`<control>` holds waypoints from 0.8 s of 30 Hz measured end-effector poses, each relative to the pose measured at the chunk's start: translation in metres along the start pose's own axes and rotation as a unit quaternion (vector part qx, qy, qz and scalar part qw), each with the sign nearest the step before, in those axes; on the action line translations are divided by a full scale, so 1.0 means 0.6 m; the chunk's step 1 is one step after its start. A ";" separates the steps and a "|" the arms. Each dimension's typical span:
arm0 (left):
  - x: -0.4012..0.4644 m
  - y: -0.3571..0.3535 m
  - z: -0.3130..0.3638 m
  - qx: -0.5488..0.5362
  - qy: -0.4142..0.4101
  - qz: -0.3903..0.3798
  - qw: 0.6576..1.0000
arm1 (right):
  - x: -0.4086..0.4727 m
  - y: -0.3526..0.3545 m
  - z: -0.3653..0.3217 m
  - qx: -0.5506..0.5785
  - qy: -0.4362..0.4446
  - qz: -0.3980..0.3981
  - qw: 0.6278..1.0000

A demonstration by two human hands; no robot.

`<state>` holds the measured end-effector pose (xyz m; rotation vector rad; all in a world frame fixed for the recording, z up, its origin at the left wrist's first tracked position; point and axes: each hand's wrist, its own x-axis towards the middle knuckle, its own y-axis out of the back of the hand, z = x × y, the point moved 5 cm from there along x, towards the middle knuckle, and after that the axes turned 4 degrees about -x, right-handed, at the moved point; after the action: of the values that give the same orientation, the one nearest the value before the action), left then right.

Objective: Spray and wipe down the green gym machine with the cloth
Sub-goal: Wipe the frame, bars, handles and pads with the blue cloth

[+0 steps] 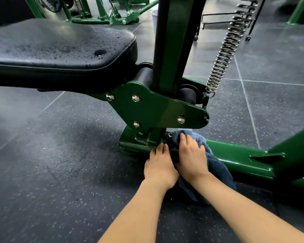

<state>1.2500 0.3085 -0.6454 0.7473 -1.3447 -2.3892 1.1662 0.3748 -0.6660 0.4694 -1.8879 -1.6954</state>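
Observation:
The green gym machine (pixel 158 109) fills the middle of the head view, with a bolted side plate, an upright post and a low base rail (pixel 235 155) running right along the floor. A blue cloth (pixel 216 169) lies bunched over that rail just below the plate. My right hand (pixel 191 153) presses on the cloth with its fingers spread over the top. My left hand (pixel 159 163) sits beside it, fingers reaching onto the base rail and touching the cloth's dark left edge. No spray bottle is in view.
A black padded seat (pixel 60 55), speckled with droplets, juts out at upper left above the floor. A steel coil spring (pixel 225 55) slants up at the right. More green machine frames (pixel 112 16) stand behind. Dark speckled rubber floor tiles (pixel 60 163) surround the base.

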 end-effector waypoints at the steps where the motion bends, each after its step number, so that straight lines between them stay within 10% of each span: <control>1: 0.001 -0.002 -0.003 -0.005 0.001 -0.001 1.000 | 0.005 0.000 0.001 0.002 0.014 -0.012 1.000; 8: 0.009 -0.012 -0.013 -0.055 -0.011 0.030 0.998 | 0.078 0.031 -0.017 0.013 0.134 -0.125 0.983; 24: -0.001 -0.008 -0.012 -0.038 0.033 -0.007 0.999 | -0.051 -0.014 -0.036 -0.009 0.140 0.125 0.982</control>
<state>1.2546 0.3062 -0.6526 0.8097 -1.2189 -2.3903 1.2028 0.3748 -0.6783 0.4198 -1.6511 -1.4025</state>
